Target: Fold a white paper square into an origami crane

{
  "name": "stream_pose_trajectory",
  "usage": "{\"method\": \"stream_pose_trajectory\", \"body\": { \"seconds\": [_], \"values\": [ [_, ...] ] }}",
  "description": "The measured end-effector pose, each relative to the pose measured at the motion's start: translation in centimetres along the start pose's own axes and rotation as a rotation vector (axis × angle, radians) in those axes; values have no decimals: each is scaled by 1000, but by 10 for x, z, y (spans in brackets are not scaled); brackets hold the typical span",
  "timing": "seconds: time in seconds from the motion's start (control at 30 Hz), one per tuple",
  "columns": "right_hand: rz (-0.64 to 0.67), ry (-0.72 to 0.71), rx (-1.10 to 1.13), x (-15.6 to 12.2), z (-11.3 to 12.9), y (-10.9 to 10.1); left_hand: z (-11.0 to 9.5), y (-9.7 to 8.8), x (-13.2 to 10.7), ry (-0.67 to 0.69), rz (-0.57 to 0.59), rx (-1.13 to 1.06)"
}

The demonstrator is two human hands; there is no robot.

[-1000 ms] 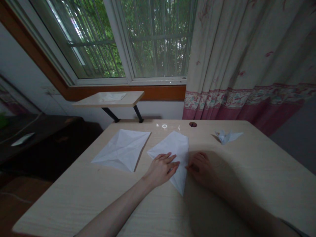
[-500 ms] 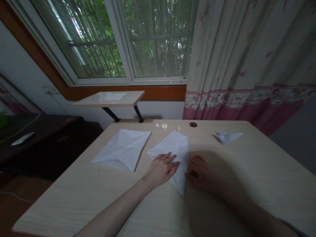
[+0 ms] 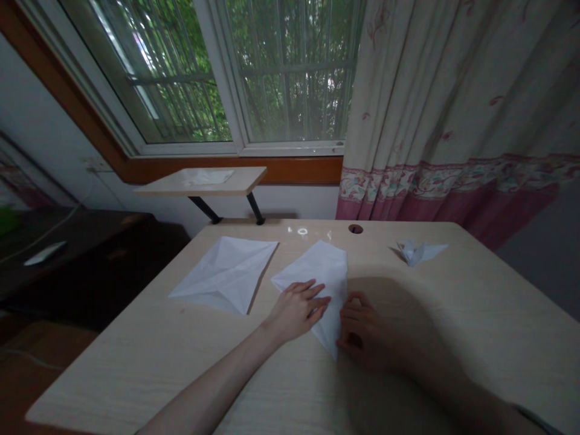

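A partly folded white sheet of paper [image 3: 327, 261] lies on the wooden desk, its narrow tip pointing toward me. My left hand [image 3: 299, 308] rests on top of it, fingers spread and flat against the paper. At the sheet's straight right edge is my right hand [image 3: 367, 335], fingers curled and thumb and fingertips closed at the edge close to the lower tip. Its palm side lies in shadow, so the exact contact is hard to see. Left of this sheet lies a second white sheet [image 3: 222, 272], unfolded and marked with creases.
A folded paper crane [image 3: 417, 252] sits at the desk's right rear. Behind it hangs a floral curtain [image 3: 430, 109]. A small raised shelf [image 3: 158, 188] bearing white paper stands at the back left, and a round hole [image 3: 356, 229] is set near the desk's rear edge.
My right hand has slid down along the paper's right edge, toward me and nearer the lower tip. My left hand and both sheets stay in place.
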State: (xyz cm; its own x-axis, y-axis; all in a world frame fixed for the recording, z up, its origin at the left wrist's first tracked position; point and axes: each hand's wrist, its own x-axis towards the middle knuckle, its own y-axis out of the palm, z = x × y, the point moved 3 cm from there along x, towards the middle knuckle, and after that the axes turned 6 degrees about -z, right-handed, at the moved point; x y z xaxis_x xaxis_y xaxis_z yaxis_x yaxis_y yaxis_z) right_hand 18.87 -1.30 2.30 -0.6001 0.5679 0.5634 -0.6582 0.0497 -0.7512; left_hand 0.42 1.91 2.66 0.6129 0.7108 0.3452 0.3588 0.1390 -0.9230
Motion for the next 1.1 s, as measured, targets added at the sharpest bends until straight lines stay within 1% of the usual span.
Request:
{"method": "stream_pose_trajectory", "body": {
  "seconds": [0.17, 0.3, 0.4, 0.5, 0.63, 0.7, 0.8, 0.97, 1.03, 1.1],
  "values": [
    [41, -18, 82, 3, 7, -3, 5, -1, 0, 21, 24, -30],
    [93, -33, 128, 3, 13, -2, 9, -3, 0, 48, 27, -52],
    [84, -46, 162, 1, 15, 1, 11, -3, 1, 59, 15, -64],
    [46, -59, 180, -1, 14, 2, 12, -3, 1, 59, 6, -75],
    [-67, -55, 95, -2, 6, 1, 12, -2, 0, 59, 3, -89],
    [-84, -59, 73, -2, 3, 1, 12, -2, 0, 57, -4, -95],
    [-53, -52, 84, -1, 4, 2, 12, -3, 1, 53, -7, -103],
    [49, -95, 151, 2, 11, 3, 12, -4, 1, 53, 1, -114],
    [61, -108, 168, 3, 12, 2, 12, -4, 1, 50, -3, -116],
    [37, -117, 179, 4, 11, 0, 12, -3, 0, 49, -8, -115]
  ]
}}
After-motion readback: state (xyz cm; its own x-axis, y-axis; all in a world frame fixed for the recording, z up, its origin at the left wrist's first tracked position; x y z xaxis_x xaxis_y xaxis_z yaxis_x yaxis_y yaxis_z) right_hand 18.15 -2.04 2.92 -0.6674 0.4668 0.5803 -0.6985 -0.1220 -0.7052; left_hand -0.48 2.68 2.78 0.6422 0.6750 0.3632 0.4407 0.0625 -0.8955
